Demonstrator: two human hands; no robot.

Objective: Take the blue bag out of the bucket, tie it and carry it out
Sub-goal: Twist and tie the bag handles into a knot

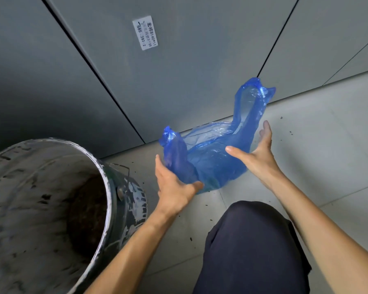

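Observation:
The blue bag [210,158], thin translucent plastic, is out of the bucket and rests on the tiled floor, its two handle loops sticking up at left and right. My left hand [174,185] is spread against its near left side, fingers apart. My right hand [257,151] is spread against its right side, thumb in front and fingers behind the right loop. Neither hand has its fingers closed around the plastic. The bucket [106,187], a paint-stained metal pail with dark residue at its bottom, stands at the lower left, apart from the bag.
Grey panelled walls [179,71] rise right behind the bag, one bearing a white label [145,32]. The light floor tiles [317,134] carry scattered dark crumbs. My knee in dark trousers [251,247] sits between my forearms, close under the bag.

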